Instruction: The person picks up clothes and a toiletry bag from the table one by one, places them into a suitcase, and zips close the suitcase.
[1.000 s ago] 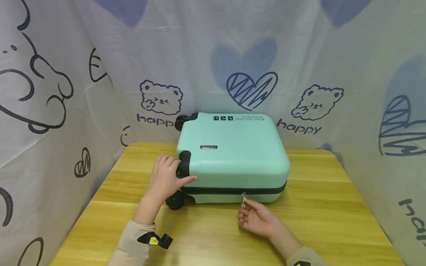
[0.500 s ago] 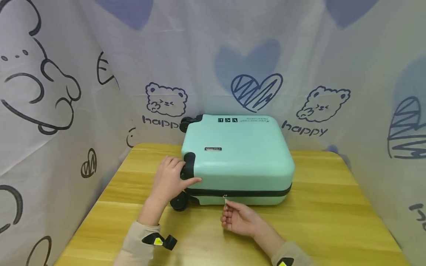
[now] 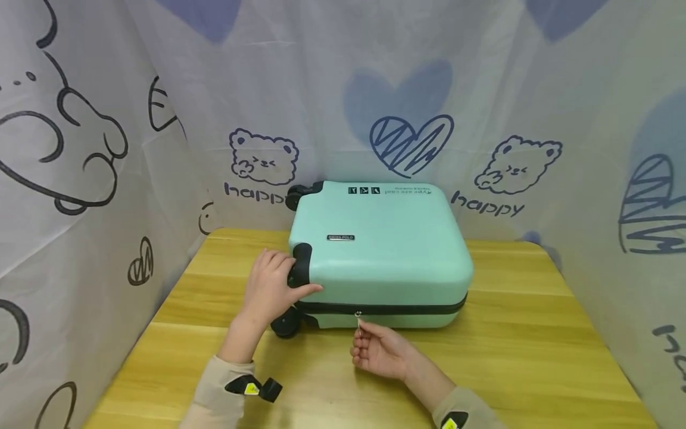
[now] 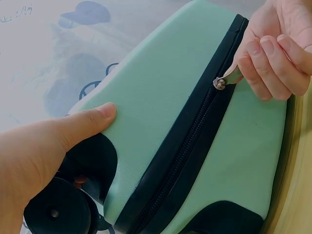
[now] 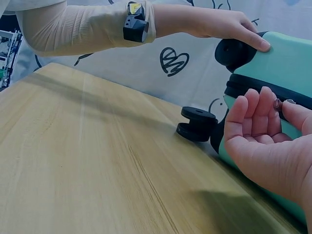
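A mint-green hard-shell suitcase (image 3: 380,250) lies flat on the wooden table (image 3: 509,357), wheels to the left. A black zipper band (image 3: 407,308) runs along its front side. My left hand (image 3: 273,286) grips the near left corner by the black wheel housing (image 3: 301,265), thumb (image 4: 92,119) pressed on the shell (image 4: 161,97). My right hand (image 3: 377,351) pinches the small metal zipper pull (image 3: 358,319) below the band; the pull (image 4: 224,80) shows between fingertips in the left wrist view. The pull (image 5: 279,103) also shows in the right wrist view.
A white cloth backdrop (image 3: 134,119) printed with bears and hearts encloses the table on three sides. A black caster wheel (image 5: 196,124) sticks out at the suitcase's near left corner. Bare wood lies in front and to the right of the case.
My right hand has drawn the zipper pull leftward along the front of the suitcase, from about the middle toward the wheel corner. The left hand has stayed on the corner.
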`<state>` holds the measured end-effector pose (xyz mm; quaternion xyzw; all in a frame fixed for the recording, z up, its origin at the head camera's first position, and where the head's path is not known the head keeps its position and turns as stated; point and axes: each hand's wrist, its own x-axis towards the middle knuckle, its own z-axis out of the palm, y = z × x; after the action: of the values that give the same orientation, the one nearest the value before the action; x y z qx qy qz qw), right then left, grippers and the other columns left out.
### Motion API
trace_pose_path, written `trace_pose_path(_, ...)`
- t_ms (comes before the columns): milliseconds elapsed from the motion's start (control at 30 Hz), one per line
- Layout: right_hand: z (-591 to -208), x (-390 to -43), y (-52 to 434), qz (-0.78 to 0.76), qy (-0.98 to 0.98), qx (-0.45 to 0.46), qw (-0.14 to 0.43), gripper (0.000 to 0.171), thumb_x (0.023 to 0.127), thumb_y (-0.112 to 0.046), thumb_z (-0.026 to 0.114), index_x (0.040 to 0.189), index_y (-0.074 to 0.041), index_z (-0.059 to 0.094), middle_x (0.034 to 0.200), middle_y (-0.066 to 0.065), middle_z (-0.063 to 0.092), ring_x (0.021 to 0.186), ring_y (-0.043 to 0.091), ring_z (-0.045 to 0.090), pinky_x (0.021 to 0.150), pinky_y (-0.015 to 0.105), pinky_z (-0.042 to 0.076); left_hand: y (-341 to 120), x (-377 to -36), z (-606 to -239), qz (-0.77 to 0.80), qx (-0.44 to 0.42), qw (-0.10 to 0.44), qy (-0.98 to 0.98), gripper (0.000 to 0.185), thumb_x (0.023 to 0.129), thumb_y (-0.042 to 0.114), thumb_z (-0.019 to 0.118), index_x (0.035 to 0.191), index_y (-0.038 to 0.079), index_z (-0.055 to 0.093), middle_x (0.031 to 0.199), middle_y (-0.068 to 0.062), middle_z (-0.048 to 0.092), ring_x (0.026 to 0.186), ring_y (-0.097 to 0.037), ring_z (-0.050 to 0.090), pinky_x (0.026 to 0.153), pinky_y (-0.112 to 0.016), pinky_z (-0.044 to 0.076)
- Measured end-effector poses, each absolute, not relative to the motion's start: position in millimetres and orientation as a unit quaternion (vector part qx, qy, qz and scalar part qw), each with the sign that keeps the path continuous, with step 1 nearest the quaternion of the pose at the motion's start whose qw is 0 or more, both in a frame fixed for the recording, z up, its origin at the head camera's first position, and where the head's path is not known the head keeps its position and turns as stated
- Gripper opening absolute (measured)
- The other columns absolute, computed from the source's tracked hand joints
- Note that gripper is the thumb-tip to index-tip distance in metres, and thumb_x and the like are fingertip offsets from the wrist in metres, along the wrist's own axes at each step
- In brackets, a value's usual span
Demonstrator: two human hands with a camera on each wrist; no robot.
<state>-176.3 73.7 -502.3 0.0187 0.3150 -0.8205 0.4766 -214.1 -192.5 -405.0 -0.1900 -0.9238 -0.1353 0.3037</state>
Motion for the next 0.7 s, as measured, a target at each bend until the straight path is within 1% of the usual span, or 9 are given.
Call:
trace_pose_path(67,-501.7,-176.2,71.9,-0.821,0.321,0.016,0.473,0.033,0.104,-0.036,0.044,0.084,-0.017,0.062,0.083,-0.006,0.062,0.081,0.010,0.057,0.080,0.024,0.048,-193.3,-213.2,-404.2,-0.131,-0.187,0.303,-0.925,0.075,0.061,0.065,0.080,0.099,0.001,0.072,0.101,-0.013,0.069,0.105,-0.031,0.059,0.113,-0.051,0.035)
trace_pose_path(133,-500.5,-175.6,70.9,-0.822,0.329,0.020,0.465,0.034,0.103,-0.035,0.044,0.083,-0.016,0.062,0.082,-0.006,0.062,0.081,0.010,0.057,0.080,0.024,0.048,-193.4,-211.7,-404.2,-0.125,-0.181,0.299,-0.929,0.075,0.063,0.066,0.079,0.102,0.002,0.071,0.104,-0.013,0.069,0.110,-0.032,0.058,0.115,-0.052,0.032)
trace_pose_path(267,-497.8,-174.2,71.3,-0.812,0.370,0.008,0.451,0.033,0.103,-0.035,0.043,0.085,-0.016,0.062,0.085,-0.005,0.063,0.083,0.011,0.057,0.081,0.025,0.048,-193.7,-206.4,-407.5,-0.129,-0.178,0.305,-0.927,0.077,0.068,0.064,0.077,0.112,0.002,0.069,0.114,-0.014,0.067,0.122,-0.034,0.053,0.117,-0.056,0.027)
trace_pose_path(367,-497.0,-172.8,73.6,-0.790,0.410,-0.016,0.456,0.034,0.103,-0.038,0.042,0.092,-0.014,0.062,0.090,-0.004,0.063,0.085,0.011,0.058,0.082,0.027,0.049,-195.5,-199.5,-411.8,-0.169,-0.187,0.332,-0.909,0.070,0.072,0.052,0.080,0.119,0.002,0.066,0.118,-0.015,0.066,0.126,-0.036,0.051,0.116,-0.059,0.026)
trace_pose_path(467,-496.5,-170.6,78.9,-0.767,0.449,-0.036,0.457,0.037,0.103,-0.041,0.040,0.099,-0.011,0.062,0.093,-0.001,0.064,0.085,0.011,0.059,0.082,0.026,0.051,-197.1,-190.4,-413.5,-0.228,-0.206,0.361,-0.880,0.059,0.075,0.037,0.081,0.121,0.003,0.065,0.119,-0.015,0.066,0.125,-0.037,0.051,0.114,-0.060,0.028)
trace_pose_path(567,-493.8,-169.0,86.9,-0.752,0.483,-0.053,0.446,0.037,0.103,-0.041,0.040,0.104,-0.009,0.061,0.095,0.000,0.064,0.085,0.012,0.060,0.081,0.026,0.051,-197.0,-181.7,-413.3,-0.281,-0.229,0.375,-0.853,0.047,0.080,0.027,0.079,0.119,0.004,0.067,0.117,-0.014,0.067,0.120,-0.037,0.054,0.111,-0.055,0.034)
trace_pose_path(633,-488.9,-169.2,92.7,-0.743,0.503,-0.068,0.437,0.036,0.103,-0.039,0.042,0.106,-0.007,0.061,0.096,0.000,0.065,0.085,0.012,0.061,0.080,0.026,0.052,-196.5,-175.7,-413.4,-0.315,-0.240,0.372,-0.840,0.040,0.082,0.022,0.077,0.117,0.004,0.068,0.115,-0.013,0.068,0.116,-0.034,0.057,0.108,-0.045,0.039)
trace_pose_path(700,-481.5,-170.0,98.2,-0.731,0.525,-0.091,0.426,0.035,0.103,-0.036,0.044,0.108,-0.005,0.061,0.097,0.000,0.066,0.086,0.012,0.062,0.080,0.027,0.053,-195.7,-168.8,-413.9,-0.350,-0.245,0.367,-0.826,0.035,0.083,0.015,0.076,0.115,0.003,0.069,0.114,-0.011,0.069,0.112,-0.031,0.059,0.104,-0.034,0.043)
